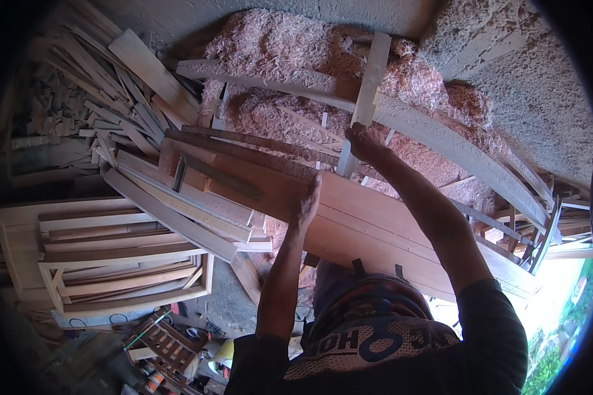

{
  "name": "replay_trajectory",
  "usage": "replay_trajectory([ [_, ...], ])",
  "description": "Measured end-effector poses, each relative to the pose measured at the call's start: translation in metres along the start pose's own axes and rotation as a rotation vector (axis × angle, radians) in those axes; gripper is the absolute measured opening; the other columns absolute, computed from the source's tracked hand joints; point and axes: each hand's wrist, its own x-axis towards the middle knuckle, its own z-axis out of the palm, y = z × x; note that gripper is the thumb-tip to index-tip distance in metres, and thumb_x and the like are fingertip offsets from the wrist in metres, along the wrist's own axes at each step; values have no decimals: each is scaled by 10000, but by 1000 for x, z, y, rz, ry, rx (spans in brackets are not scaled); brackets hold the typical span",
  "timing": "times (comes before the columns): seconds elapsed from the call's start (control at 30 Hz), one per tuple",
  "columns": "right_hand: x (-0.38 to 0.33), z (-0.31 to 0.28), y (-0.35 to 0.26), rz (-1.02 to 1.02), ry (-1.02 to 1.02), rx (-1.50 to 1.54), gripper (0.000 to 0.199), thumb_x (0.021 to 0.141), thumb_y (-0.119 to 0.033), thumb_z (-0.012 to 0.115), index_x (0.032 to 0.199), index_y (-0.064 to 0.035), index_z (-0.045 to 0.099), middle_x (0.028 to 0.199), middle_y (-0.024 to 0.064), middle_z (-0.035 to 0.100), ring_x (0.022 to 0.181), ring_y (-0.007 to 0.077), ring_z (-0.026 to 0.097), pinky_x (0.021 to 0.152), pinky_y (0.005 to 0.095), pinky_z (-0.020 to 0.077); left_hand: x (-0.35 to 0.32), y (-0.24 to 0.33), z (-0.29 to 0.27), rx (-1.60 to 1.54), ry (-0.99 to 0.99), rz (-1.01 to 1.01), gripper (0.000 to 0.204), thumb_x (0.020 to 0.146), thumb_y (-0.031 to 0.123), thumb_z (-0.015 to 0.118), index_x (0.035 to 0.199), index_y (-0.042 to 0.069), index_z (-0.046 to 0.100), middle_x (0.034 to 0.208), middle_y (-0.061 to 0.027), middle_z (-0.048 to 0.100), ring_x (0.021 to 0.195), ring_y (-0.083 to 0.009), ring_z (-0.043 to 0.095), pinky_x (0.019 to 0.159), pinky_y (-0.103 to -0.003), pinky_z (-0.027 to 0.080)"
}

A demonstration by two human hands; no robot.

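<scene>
We look down into a woodworking shed with a rough plastered wall (pixel 527 85) at the top and lumber piled everywhere. Nearest to us, below the wide reddish board (pixel 369 224), our dark printed shirt (pixel 375 342) fills the lower edge. Both forearms rise from it. Our left hand (pixel 305 207) lies against the near left part of that board, fingers folded over its edge and pressed on the wood. Beyond the board's far edge, our right hand (pixel 364 141) is closed around a pale narrow wooden slat (pixel 367 92), which stands upright and runs up toward the wall. Behind the slat lies a heap of pinkish wood shavings (pixel 277 52), crossed by a long curved plank (pixel 441 138). Left of the reddish board, loose offcuts and strips (pixel 112 99) are stacked in disorder, and below them lies a pale wooden frame (pixel 112 250) with slats across it.
</scene>
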Motion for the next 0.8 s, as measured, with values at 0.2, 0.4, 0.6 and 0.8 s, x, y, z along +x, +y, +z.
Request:
replay_trajectory([
  [0.2,11,12,10,-94,-32,-99,181,870,-72,602,1038,-63,668,1052,215,673,903,404,716,733,515,595,3,12,-6,29,-74,-84,1041,929,830,310,1444,-57,493,1488,-330,463,1414,-462,421,1161,-501,354],
  [0.4,29,37,65,-352,101,87,65,904,-91,619,938,-53,658,941,157,695,892,362,691,800,487,562,5,20,1,5,-84,-39,1052,933,828,304,1457,-70,463,1521,-330,420,1441,-455,384,1180,-493,333],
  [0.6,27,16,34,-108,8,143,75,906,-131,636,906,-56,634,876,146,692,883,344,696,776,483,559,-1,18,-5,83,-52,-75,981,944,817,303,1222,-53,662,1223,-355,640,1239,-492,574,1014,-518,470],
  [0.8,1,23,-13,-87,-106,56,65,827,7,587,875,-29,610,894,151,663,876,366,673,756,471,556,2,2,0,125,40,7,947,955,805,291,1029,-36,720,988,-332,697,1044,-493,660,843,-535,515],
])
